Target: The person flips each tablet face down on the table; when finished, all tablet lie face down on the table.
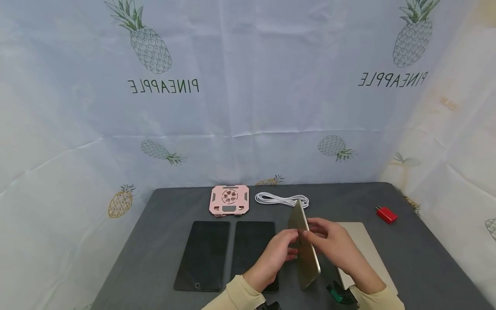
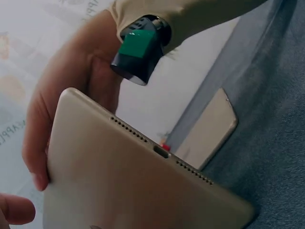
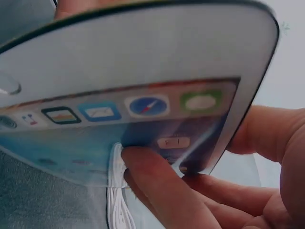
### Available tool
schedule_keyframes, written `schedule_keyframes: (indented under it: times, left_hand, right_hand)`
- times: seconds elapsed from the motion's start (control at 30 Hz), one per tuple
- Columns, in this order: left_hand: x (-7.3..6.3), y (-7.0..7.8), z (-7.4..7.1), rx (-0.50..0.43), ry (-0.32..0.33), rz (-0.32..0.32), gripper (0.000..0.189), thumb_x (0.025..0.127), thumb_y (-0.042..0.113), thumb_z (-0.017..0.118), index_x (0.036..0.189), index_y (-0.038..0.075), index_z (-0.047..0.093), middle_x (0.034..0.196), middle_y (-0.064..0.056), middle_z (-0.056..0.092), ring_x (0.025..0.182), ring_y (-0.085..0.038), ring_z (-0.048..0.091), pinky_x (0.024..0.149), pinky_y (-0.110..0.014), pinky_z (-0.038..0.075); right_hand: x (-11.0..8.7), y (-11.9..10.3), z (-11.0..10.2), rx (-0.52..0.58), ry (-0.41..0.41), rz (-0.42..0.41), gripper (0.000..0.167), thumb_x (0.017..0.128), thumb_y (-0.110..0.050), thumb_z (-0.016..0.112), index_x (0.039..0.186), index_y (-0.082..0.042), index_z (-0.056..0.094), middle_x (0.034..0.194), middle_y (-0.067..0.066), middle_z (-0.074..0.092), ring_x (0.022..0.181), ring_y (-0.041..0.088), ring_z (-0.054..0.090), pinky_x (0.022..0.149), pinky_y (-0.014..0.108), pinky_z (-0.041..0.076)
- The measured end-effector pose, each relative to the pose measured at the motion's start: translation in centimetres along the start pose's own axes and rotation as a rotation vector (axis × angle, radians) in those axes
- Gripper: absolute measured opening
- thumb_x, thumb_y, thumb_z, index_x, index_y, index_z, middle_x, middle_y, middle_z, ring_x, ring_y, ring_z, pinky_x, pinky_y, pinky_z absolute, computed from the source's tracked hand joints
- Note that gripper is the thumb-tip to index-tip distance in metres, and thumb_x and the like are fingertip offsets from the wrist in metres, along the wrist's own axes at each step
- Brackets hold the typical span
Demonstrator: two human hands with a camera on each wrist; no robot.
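A gold-backed tablet (image 1: 310, 269) stands tilted on edge above the table. My right hand (image 1: 339, 247) grips its side edge with thumb and fingers; in the right wrist view, my right fingers (image 3: 152, 176) lie against the screen, which shows app icons (image 3: 147, 106). Close by the gold back is my left hand (image 1: 273, 256), its fingers loosely bent. One left fingertip (image 2: 18, 210) appears beside the tablet's edge in the left wrist view; whether other left fingers touch the back is hard to tell. The tablet's charging port (image 2: 161, 151) faces the left wrist camera.
Two dark-screened tablets, one at left (image 1: 204, 256) and one partly behind my left hand (image 1: 253, 241), lie flat. Another gold tablet (image 1: 368, 249) lies under my right forearm. Farther back are a pink square device (image 1: 229, 200), a white bundled cable (image 1: 277, 199) and a red charger (image 1: 386, 215).
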State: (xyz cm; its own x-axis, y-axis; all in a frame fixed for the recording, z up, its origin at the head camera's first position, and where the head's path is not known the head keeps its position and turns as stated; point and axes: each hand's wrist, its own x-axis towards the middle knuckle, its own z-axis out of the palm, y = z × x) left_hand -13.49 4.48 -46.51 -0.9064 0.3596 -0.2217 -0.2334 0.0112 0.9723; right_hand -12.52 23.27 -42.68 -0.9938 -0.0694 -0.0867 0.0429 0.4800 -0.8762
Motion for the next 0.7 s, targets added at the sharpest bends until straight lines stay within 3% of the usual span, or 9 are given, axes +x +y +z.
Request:
schedule_keyframes:
  times: [0.13, 0.27, 0.47, 0.7]
  left_hand:
    - [0.2, -0.5, -0.2, 0.041, 0.044, -0.016, 0.051, 0.109, 0.037, 0.051, 0.143, 0.000, 0.061, 0.135, -0.018, 0.064, 0.106, -0.028, 0.070, 0.099, -0.054, 0.061]
    - [0.2, -0.8, -0.7, 0.071, 0.077, -0.019, 0.051, 0.109, 0.038, 0.051, 0.144, 0.002, 0.060, 0.134, -0.018, 0.063, 0.106, -0.026, 0.068, 0.099, -0.052, 0.061]
    - [0.4, -0.7, -1.1, 0.070, 0.104, -0.073, 0.058, 0.107, 0.041, 0.053, 0.146, -0.002, 0.057, 0.135, -0.021, 0.063, 0.103, -0.029, 0.067, 0.095, -0.051, 0.061]
    - [0.5, -0.3, -1.3, 0.027, 0.080, -0.103, 0.065, 0.106, 0.041, 0.052, 0.149, -0.008, 0.051, 0.138, -0.027, 0.062, 0.104, -0.032, 0.070, 0.096, -0.056, 0.062]
  right_hand:
    - [0.0, 0.5, -0.3, -0.051, 0.033, -0.020, 0.049, 0.106, -0.019, 0.069, 0.150, 0.002, 0.060, 0.139, 0.025, 0.071, 0.123, 0.039, 0.074, 0.091, 0.047, 0.067]
    - [-0.1, 1.0, -0.5, -0.038, 0.047, 0.017, 0.048, 0.108, -0.017, 0.067, 0.151, 0.002, 0.058, 0.143, 0.027, 0.068, 0.126, 0.041, 0.072, 0.093, 0.048, 0.066]
    - [-0.4, 2.1, -1.1, 0.058, 0.035, 0.081, 0.051, 0.110, -0.017, 0.063, 0.155, 0.004, 0.053, 0.147, 0.029, 0.065, 0.127, 0.037, 0.072, 0.093, 0.045, 0.066]
    - [-0.6, 3.1, -1.7, 0.232, 0.013, 0.107, 0.053, 0.112, -0.016, 0.059, 0.158, 0.007, 0.046, 0.151, 0.030, 0.061, 0.120, 0.028, 0.075, 0.086, 0.042, 0.068]
